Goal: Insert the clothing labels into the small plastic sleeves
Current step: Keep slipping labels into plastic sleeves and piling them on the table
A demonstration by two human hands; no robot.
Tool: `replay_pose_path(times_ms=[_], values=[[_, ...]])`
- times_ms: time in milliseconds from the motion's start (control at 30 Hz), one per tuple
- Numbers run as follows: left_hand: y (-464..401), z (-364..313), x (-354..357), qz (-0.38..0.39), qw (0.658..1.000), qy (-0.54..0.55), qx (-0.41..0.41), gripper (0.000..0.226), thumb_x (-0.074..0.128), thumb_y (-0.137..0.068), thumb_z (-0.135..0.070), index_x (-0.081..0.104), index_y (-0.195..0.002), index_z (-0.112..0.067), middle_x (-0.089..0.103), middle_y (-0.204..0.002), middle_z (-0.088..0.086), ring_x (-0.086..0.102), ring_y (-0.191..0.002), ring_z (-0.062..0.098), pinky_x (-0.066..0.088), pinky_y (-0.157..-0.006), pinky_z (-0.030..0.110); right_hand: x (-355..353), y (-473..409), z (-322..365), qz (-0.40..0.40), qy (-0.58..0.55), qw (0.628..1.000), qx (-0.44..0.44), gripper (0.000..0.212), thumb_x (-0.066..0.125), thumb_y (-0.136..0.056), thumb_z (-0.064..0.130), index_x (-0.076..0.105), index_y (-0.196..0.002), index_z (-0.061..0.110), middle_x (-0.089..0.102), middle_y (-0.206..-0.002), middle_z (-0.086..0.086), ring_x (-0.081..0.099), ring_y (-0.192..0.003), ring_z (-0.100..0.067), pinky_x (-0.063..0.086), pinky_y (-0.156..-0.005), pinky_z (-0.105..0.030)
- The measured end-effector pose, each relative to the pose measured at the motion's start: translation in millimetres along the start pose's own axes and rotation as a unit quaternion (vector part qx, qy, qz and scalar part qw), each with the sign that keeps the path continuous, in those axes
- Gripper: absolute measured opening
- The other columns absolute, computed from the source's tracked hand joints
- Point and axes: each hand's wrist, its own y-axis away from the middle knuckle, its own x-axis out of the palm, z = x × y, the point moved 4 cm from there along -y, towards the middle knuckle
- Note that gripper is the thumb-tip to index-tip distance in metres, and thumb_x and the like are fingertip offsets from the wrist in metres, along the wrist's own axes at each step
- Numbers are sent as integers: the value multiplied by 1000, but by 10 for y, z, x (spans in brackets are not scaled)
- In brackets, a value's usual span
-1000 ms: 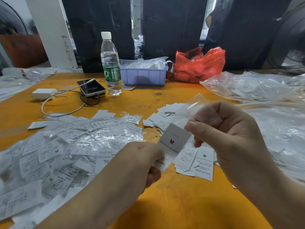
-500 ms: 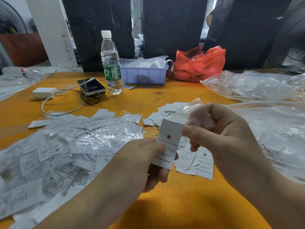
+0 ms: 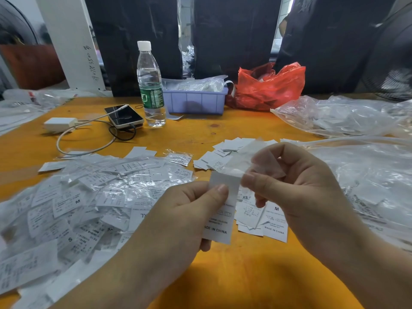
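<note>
My left hand [image 3: 189,210] pinches a white clothing label [image 3: 220,221] upright between thumb and fingers; "MADE IN CHINA" shows at its bottom. My right hand [image 3: 296,186] pinches a small clear plastic sleeve [image 3: 243,159] just above the label's top edge, and the sleeve's mouth meets that edge. A pile of sleeved labels [image 3: 89,192] covers the orange table [image 3: 223,275] on the left. Loose bare labels [image 3: 267,217] lie under and behind my hands.
A water bottle [image 3: 150,85], a phone [image 3: 123,117] with cable and a white charger [image 3: 60,123] stand at the back left. A lilac bin [image 3: 194,101] and a red bag [image 3: 269,88] sit behind. Clear plastic bags [image 3: 347,117] fill the right side.
The label has turned from tilted to upright and dropped lower in my left hand. My right hand has brought the sleeve down to the label's top edge.
</note>
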Motion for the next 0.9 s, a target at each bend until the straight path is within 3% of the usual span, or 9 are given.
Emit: replay_pose_path(times_ms=[200, 300, 467, 633, 733, 900], values=[[2, -26, -14, -26, 999, 19, 7, 30, 57, -67, -54, 74, -68, -30, 52, -45, -8, 44, -36, 8, 33, -37, 15, -47, -20, 31, -25, -68, 997, 27, 32, 79, -56, 25, 63, -83, 14, 68, -70, -11, 54, -52, -15, 47, -51, -21], [1, -41, -7, -22, 999, 35, 12, 22, 72, -71, -52, 75, -69, -30, 52, -46, -9, 43, -37, 7, 33, -38, 14, -37, -21, 13, -21, -70, 997, 32, 33, 78, -57, 25, 62, -83, 14, 68, -70, -11, 53, -53, -15, 47, -51, -22], [22, -61, 19, -9, 999, 43, 31, 27, 57, -75, -50, 76, -73, -32, 54, -49, -10, 44, -41, 4, 35, -40, 14, -30, -6, 22, -15, -53, 998, 20, 28, 77, -61, 25, 62, -81, 13, 66, -72, -16, 53, -53, -15, 47, -52, -21], [42, -93, 18, -23, 999, 27, 40, 19, 68, -74, -56, 76, -75, -39, 56, -49, -13, 48, -43, 0, 39, -43, 13, -33, -3, 42, -19, -29, 999, 17, 26, 76, -63, 24, 62, -80, 12, 64, -74, -21, 54, -54, -16, 47, -52, -21], [58, -105, 10, -44, 998, 17, 49, 27, 54, -68, -57, 75, -77, -42, 54, -48, -14, 48, -44, -1, 41, -44, 12, -2, 21, 58, -14, -21, 1000, 9, 26, 76, -64, 21, 61, -81, 9, 65, -71, -15, 56, -54, -14, 47, -51, -22], [59, -110, -2, -53, 997, -3, 58, 26, 53, -73, -55, 75, -80, -43, 53, -48, -14, 46, -44, 0, 41, -44, 12, 33, 44, 71, -13, -16, 1000, -4, 22, 74, -68, 14, 60, -82, 5, 64, -66, -5, 57, -54, -12, 48, -51, -23]])
